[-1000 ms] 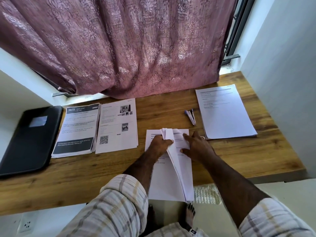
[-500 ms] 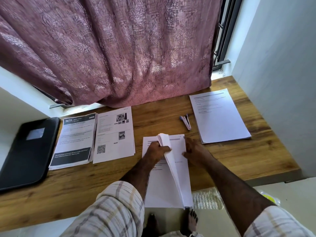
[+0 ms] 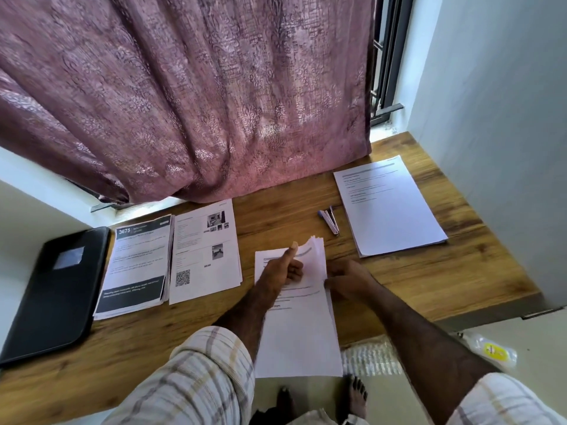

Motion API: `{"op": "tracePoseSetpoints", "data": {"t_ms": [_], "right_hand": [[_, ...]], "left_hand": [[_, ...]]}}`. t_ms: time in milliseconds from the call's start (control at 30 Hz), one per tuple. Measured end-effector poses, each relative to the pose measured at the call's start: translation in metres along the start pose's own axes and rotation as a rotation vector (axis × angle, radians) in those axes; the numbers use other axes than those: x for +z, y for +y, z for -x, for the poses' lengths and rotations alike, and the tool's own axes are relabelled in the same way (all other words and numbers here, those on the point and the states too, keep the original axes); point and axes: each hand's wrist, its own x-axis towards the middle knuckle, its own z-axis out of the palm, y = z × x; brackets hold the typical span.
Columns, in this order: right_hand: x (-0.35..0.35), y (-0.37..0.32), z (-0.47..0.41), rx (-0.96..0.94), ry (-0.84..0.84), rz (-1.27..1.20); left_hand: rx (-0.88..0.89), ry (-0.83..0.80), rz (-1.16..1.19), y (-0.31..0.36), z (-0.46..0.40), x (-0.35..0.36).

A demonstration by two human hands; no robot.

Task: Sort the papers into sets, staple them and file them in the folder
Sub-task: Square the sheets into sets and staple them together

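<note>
While left hand grips papers, thumb raised, right hand alongside

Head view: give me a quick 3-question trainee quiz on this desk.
1. True or false: the stapler lies between the middle stack and the right stack.
2. Which hand lifts the sheets of the middle stack? A) left hand B) right hand
3. Fill in: the black folder lies at the desk's ____ end.

Key: 1 true; 2 A; 3 left.
</note>
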Motion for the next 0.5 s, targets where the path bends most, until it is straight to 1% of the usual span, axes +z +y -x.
{"op": "tracePoseSetpoints", "data": {"t_ms": [100, 167, 200, 233, 300, 333, 400, 433, 467, 500], "right_hand": [[-0.005, 0.006, 0.007, 0.049, 0.001, -0.320], [-0.007, 0.003, 0.008, 0.067, -0.024, -0.399], [-0.005, 0.000, 0.006, 0.071, -0.031, -0.366], [-0.004, -0.002, 0.005, 0.076, -0.022, -0.279], [0.004, -0.006, 0.002, 0.080, 0.015, -0.069], [0.008, -0.007, 0.000, 0.083, 0.029, -0.039], [0.017, -0.007, -0.003, 0.081, 0.059, -0.087], [0.018, -0.007, -0.003, 0.076, 0.081, -0.116], [0.019, -0.007, -0.003, 0.061, 0.088, -0.151], [0.019, -0.006, -0.005, 0.046, 0.089, -0.210]], "left_hand": [[-0.016, 0.010, -0.020, 0.001, 0.000, 0.001], [-0.027, 0.001, -0.013, 0.001, -0.001, 0.000], [-0.026, -0.009, 0.002, 0.001, 0.000, -0.002], [-0.010, -0.020, 0.012, 0.000, 0.001, -0.004], [0.087, -0.001, -0.008, -0.010, 0.007, -0.015], [0.163, 0.065, -0.059, -0.020, 0.010, -0.022], [0.310, 0.316, -0.227, -0.049, 0.015, -0.040], [0.354, 0.448, -0.306, -0.064, 0.015, -0.049], [0.367, 0.554, -0.329, -0.075, 0.017, -0.058], [0.344, 0.607, -0.284, -0.080, 0.019, -0.065]]}}
